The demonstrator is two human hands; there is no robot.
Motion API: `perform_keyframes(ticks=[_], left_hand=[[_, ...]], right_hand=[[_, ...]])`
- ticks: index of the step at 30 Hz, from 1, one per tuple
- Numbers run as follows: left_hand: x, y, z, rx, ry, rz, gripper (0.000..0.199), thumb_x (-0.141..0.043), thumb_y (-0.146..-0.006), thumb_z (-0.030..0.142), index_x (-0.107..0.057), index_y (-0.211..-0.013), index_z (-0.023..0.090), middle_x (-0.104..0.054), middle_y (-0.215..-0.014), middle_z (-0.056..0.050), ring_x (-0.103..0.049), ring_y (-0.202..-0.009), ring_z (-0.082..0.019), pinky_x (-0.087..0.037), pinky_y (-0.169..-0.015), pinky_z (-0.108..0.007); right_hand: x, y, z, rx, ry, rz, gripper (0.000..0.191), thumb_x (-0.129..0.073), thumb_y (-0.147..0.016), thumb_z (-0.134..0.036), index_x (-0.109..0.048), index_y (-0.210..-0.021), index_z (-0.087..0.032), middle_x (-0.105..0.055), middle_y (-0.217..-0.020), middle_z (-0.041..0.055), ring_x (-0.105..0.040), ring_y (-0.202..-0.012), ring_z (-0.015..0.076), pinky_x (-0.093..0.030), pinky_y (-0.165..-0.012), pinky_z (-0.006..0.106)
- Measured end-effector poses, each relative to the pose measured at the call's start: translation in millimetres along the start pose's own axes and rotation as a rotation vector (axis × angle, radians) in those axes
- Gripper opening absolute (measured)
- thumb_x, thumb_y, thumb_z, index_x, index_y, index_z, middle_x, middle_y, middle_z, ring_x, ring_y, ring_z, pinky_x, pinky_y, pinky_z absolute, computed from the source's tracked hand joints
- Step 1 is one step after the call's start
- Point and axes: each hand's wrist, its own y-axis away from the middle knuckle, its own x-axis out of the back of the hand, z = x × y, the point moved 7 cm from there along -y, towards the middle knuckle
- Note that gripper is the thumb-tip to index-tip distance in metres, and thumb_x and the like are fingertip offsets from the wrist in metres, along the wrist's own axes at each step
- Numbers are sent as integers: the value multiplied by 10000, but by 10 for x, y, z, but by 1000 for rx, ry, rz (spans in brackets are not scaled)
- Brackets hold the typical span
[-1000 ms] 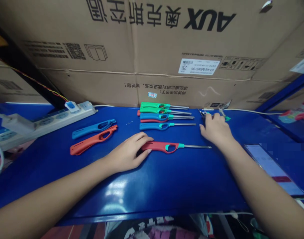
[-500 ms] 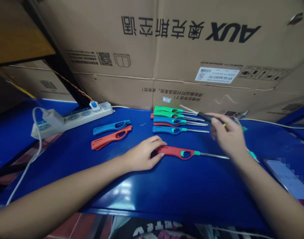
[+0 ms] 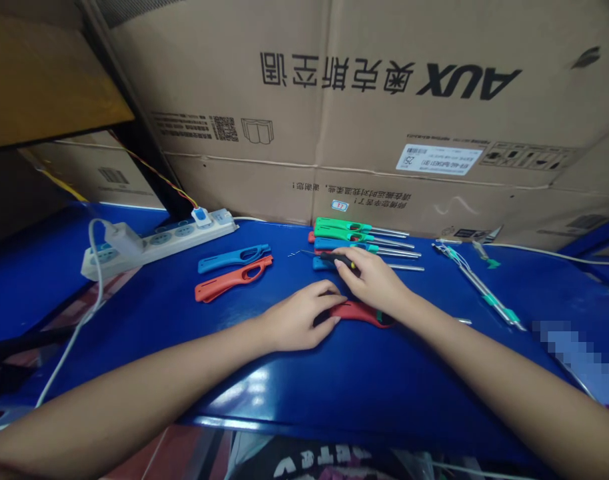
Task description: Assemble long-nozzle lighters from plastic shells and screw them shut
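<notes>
My left hand [image 3: 304, 317] grips the rear end of a red lighter [image 3: 357, 312] lying on the blue table. In my right hand [image 3: 372, 277] is a screwdriver [image 3: 337, 259] with a black and yellow handle; its thin tip points left at small metal pieces [image 3: 294, 253] on the table. My right forearm covers the front part of the red lighter, and only the end of its metal tube shows. Behind my hands lie several green, red and blue lighters [image 3: 342, 230] with metal tubes, partly hidden by my right hand.
A blue casing [image 3: 229, 259] and an orange-red casing [image 3: 224, 283] lie at left, before a white power strip [image 3: 157, 241]. Metal tubes with green parts [image 3: 484, 290] lie at right, near a blurred-out flat device [image 3: 579, 360]. A large cardboard box [image 3: 364, 127] stands behind.
My right hand has moved left with the screwdriver, from beyond the lighter tubes to above the small metal pieces. My left hand stays on the red lighter. The view has shifted slightly.
</notes>
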Motion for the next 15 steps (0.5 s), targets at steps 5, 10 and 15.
perform_keyframes(ticks=[5,10,15], left_hand=[[0,8,-21,-1,4,3,372,-530,-969,219,-612,-1327,156,-613,-1224,-133,-600,-1128,-243,-504,-1038,-400],[-11,7,-12,-10,14,-3,369,-572,-965,236,-617,-1323,154,-637,-1190,-122,-603,-1113,-237,-501,-1022,-384],[-101,10,-7,86,41,70,357,-620,-966,312,-638,-1307,206,-652,-1181,-102,-613,-1099,-250,-499,-1004,-440]], right_hand=[[20,-14,1,-35,-64,35,282,-481,-980,-295,-672,-1149,-176,-725,-1160,116,-667,-1062,262,-505,-928,412],[364,125,100,-256,-376,283,214,-585,-901,-342,-717,-999,-205,-658,-740,10,-555,-600,151,-454,-576,289],[714,368,258,-391,-928,576,154,-681,-817,-341,-690,-833,-188,-315,-526,-86,-308,-446,87,-307,-411,227]])
